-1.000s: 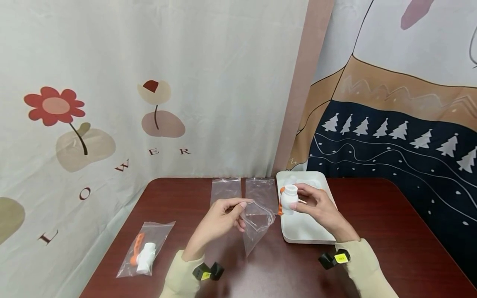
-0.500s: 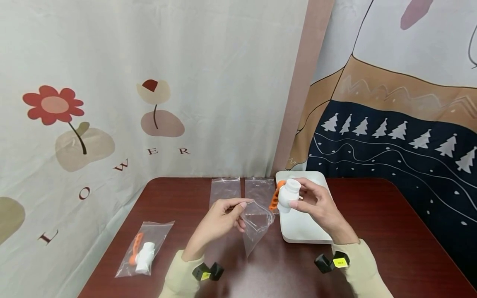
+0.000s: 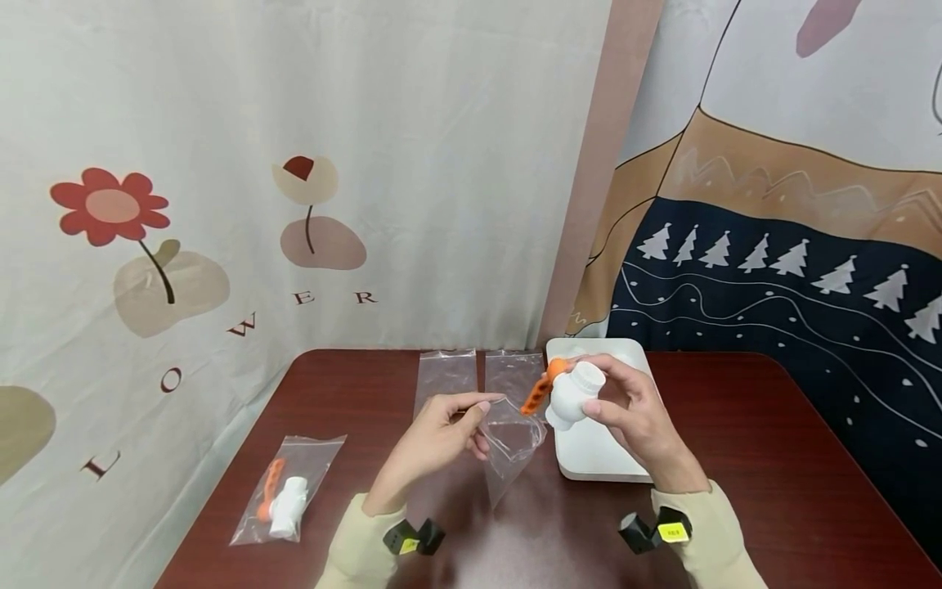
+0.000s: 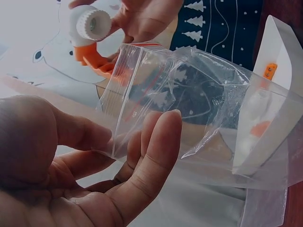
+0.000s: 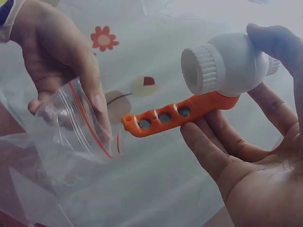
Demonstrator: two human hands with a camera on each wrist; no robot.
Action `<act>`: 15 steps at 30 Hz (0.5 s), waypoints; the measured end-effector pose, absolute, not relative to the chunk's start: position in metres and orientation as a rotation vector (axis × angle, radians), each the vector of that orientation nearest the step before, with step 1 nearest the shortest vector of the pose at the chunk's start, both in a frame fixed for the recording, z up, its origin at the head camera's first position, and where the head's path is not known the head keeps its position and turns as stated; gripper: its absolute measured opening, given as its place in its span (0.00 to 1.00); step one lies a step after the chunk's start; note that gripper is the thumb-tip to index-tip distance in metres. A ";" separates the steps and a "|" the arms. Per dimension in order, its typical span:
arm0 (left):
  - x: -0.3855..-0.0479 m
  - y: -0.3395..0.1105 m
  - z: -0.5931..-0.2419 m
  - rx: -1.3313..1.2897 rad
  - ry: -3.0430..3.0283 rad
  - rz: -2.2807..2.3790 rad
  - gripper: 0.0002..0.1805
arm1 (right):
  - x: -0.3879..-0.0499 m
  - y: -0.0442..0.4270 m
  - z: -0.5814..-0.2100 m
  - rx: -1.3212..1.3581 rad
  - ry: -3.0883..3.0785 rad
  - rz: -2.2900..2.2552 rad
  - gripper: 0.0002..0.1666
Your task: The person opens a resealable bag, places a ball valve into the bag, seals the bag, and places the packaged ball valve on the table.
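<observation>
As the right hand [image 3: 639,415] grips the white valve [image 3: 571,402], two o'clock from the clear bag [image 3: 508,462] the left hand [image 3: 440,433] pinches, its orange handle [image 3: 538,394] has swung toward seven, apparently aiming bagward.

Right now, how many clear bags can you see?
4: the held bag in the left hand, the filled bag at left on the table, and the back-left bag and back-right bag, side by side near its far edge. More may hide beneath that hand.

one held valve [image 3: 571,399], one bagged valve [image 3: 288,509], one held bag [image 3: 510,446], one tray [image 3: 605,458]
</observation>
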State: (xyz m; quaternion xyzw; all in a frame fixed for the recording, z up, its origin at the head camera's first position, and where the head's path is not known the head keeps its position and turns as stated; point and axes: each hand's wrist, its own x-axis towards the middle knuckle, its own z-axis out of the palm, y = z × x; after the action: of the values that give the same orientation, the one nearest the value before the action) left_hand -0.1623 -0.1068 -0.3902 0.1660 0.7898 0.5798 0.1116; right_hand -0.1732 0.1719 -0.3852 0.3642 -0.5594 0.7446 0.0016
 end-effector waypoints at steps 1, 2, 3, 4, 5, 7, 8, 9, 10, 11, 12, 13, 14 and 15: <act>-0.162 -0.107 -0.390 0.488 2.319 1.702 0.18 | -0.173 0.171 -0.385 1.152 -1.751 2.344 0.24; -0.162 -0.106 -0.390 0.492 2.323 1.698 0.18 | -0.172 0.171 -0.385 1.158 -1.756 2.346 0.24; -0.162 -0.106 -0.390 0.496 2.327 1.696 0.18 | -0.171 0.170 -0.385 1.163 -1.767 2.345 0.24; -0.162 -0.106 -0.390 0.500 2.329 1.693 0.18 | -0.171 0.169 -0.385 1.162 -1.789 2.332 0.24; -0.161 -0.106 -0.390 0.506 2.331 1.692 0.18 | -0.171 0.168 -0.385 1.161 -1.810 2.325 0.24; -0.161 -0.105 -0.390 0.521 2.338 1.683 0.18 | -0.170 0.167 -0.386 1.156 -1.860 2.313 0.25; -0.161 -0.105 -0.391 0.526 2.341 1.678 0.18 | -0.170 0.166 -0.386 1.165 -1.876 2.298 0.25; -0.161 -0.104 -0.391 0.528 2.346 1.671 0.18 | -0.170 0.164 -0.387 1.165 -1.892 2.291 0.25; -0.161 -0.104 -0.391 0.529 2.349 1.667 0.18 | -0.169 0.163 -0.387 1.164 -1.911 2.286 0.25; -0.160 -0.104 -0.391 0.530 2.351 1.664 0.18 | -0.169 0.162 -0.388 1.166 -1.923 2.285 0.25; -0.160 -0.103 -0.391 0.529 2.353 1.661 0.18 | -0.169 0.161 -0.389 1.166 -1.937 2.282 0.25; -0.160 -0.103 -0.391 0.526 2.353 1.660 0.18 | -0.169 0.160 -0.389 1.176 -1.945 2.269 0.24; -0.159 -0.102 -0.391 0.522 2.354 1.660 0.18 | -0.169 0.159 -0.390 1.185 -1.950 2.254 0.24; -0.159 -0.102 -0.390 0.518 2.357 1.660 0.18 | -0.169 0.157 -0.391 1.190 -1.958 2.241 0.25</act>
State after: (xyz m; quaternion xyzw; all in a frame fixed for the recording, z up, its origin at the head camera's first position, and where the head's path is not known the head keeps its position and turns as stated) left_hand -0.1591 -0.1021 -0.3905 0.1759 0.8001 0.5635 0.1063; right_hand -0.1690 0.1574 -0.3907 0.3710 -0.6106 0.6990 -0.0317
